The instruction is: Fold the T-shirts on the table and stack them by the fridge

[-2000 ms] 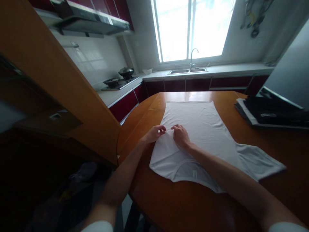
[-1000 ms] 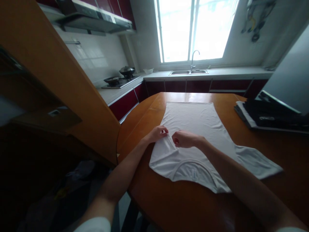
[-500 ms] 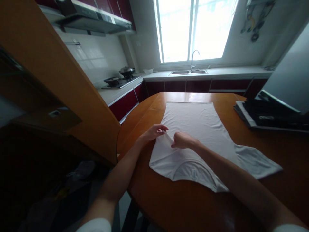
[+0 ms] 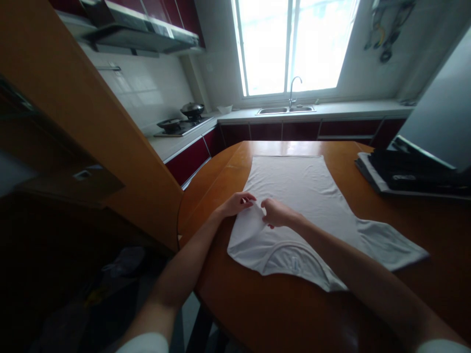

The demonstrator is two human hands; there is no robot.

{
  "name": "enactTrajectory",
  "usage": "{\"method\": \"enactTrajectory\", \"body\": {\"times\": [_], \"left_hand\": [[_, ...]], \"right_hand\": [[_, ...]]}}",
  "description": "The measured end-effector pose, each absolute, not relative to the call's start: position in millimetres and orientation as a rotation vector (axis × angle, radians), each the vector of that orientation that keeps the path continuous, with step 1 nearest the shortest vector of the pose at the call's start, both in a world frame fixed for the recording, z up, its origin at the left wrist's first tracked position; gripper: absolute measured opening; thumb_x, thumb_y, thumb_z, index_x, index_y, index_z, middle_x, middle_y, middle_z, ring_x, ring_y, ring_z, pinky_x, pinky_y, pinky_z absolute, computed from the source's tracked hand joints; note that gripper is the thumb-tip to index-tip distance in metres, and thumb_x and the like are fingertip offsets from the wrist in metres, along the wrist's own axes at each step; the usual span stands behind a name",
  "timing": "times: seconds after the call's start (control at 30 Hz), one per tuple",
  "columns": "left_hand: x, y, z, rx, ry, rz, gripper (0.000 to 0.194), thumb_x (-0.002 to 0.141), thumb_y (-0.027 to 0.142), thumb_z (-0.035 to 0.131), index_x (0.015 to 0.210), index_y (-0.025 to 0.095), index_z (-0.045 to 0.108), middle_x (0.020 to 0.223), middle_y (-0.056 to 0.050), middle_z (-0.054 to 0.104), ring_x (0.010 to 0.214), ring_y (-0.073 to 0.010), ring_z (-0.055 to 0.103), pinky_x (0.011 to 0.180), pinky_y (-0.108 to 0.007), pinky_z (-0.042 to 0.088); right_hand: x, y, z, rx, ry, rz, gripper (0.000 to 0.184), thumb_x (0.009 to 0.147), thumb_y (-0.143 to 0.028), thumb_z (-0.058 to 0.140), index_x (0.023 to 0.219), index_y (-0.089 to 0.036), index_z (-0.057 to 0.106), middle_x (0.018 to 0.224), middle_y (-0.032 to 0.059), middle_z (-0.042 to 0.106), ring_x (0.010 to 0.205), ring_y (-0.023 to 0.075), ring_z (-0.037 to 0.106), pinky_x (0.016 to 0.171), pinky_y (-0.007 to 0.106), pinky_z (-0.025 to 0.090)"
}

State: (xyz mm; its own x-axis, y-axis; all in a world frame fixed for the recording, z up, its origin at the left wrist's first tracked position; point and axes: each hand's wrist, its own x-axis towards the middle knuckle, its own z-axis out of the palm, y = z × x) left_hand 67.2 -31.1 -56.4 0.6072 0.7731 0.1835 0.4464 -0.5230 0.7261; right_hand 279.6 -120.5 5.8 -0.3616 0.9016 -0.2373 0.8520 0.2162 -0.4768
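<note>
A white T-shirt (image 4: 298,181) lies flat on the wooden table (image 4: 221,191), its neckline towards me and its hem at the far side. The right sleeve sticks out over the tabletop; the left sleeve is folded in over the body. My left hand (image 4: 238,203) pinches the folded sleeve's edge near the shirt's left side. Just to its right, my right hand (image 4: 276,214) is closed on the same sleeve, near its lower corner. Part of the shirt's shoulder is hidden under my right forearm.
A stack of folded dark clothes (image 4: 412,171) sits at the table's right side. A wooden panel (image 4: 121,147) rises at the left. Beyond the table are a stove with pans (image 4: 180,125), a sink (image 4: 287,110) and a window.
My right hand has shifted from the sleeve's far edge down towards the neckline, drawing the sleeve cloth smoother. The left hand has stayed at nearly the same spot.
</note>
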Motion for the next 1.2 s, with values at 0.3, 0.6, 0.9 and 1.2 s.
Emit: {"method": "enactTrajectory", "body": {"times": [0.3, 0.6, 0.9, 1.2], "left_hand": [[78, -33, -62, 2.349, 0.949, 0.749, 0.022, 0.085, 0.030, 0.069, 0.104, 0.018, 0.073, 0.097, -0.005, 0.071, 0.085, -0.0165, 0.063, 0.081, -0.029, 0.051], [62, -28, -54, 2.460, 1.074, 0.870, 0.033, 0.097, 0.019, 0.048, 0.120, 0.022, 0.071, 0.123, -0.010, 0.066, 0.118, -0.0221, 0.058, 0.106, -0.037, 0.044], [50, -19, -70, 2.525, 1.502, 0.476, 0.045, 0.097, 0.035, 0.055, 0.141, 0.028, 0.057, 0.153, -0.009, 0.049, 0.145, -0.0291, 0.038, 0.119, -0.053, 0.028], [65, -35, -48, 2.540, 1.426, 0.741, 0.038, 0.092, 0.010, 0.048, 0.120, 0.022, 0.071, 0.136, -0.007, 0.064, 0.129, -0.0214, 0.055, 0.115, -0.040, 0.040]], "right_hand": [[279, -127, 5, -1.762, -2.532, 0.643, 0.032, 0.078, -0.013, 0.070, 0.110, -0.013, 0.070, 0.091, 0.0128, 0.077, 0.083, 0.0239, 0.074, 0.068, 0.026, 0.051], [255, -139, -28, -1.341, -2.520, 0.201, 0.042, 0.098, -0.025, 0.046, 0.137, -0.012, 0.057, 0.149, 0.0200, 0.051, 0.139, 0.0294, 0.045, 0.110, 0.042, 0.039], [243, -134, -73, -1.382, -2.431, 0.261, 0.073, 0.103, -0.053, 0.031, 0.158, -0.006, 0.026, 0.165, 0.0186, 0.021, 0.155, 0.0282, 0.011, 0.123, 0.055, 0.008], [245, -130, -74, -1.470, -2.419, 0.325, 0.070, 0.102, -0.050, 0.033, 0.158, -0.008, 0.029, 0.166, 0.0177, 0.019, 0.155, 0.0292, 0.014, 0.122, 0.060, 0.008]]}}
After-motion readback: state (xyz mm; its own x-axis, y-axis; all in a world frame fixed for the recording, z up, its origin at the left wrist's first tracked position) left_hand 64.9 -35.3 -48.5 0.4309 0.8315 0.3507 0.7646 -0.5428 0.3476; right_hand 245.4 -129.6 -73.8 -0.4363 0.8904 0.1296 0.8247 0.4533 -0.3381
